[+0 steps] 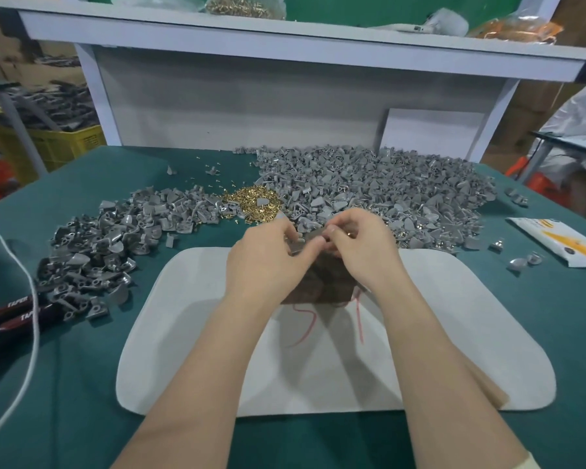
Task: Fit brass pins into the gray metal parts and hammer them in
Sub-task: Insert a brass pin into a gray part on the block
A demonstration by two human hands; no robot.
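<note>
Brass pins (pixel 251 203) lie in a small shiny heap on the tabletop (pixel 82 384); gray metal parts (pixel 369 187) pile on both sides, far more to the right; I pinch a single gray part (pixel 306 229) just in front.

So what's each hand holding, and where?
Left hand pinches a small gray metal part by its edge; right hand pinches what looks like a brass pin; spot unclear.

Pins (pixel 251 203) between left parts pile (pixel 92 252), right parts pile (pixel 386 187); mat (pixel 454 333) in front.
</note>
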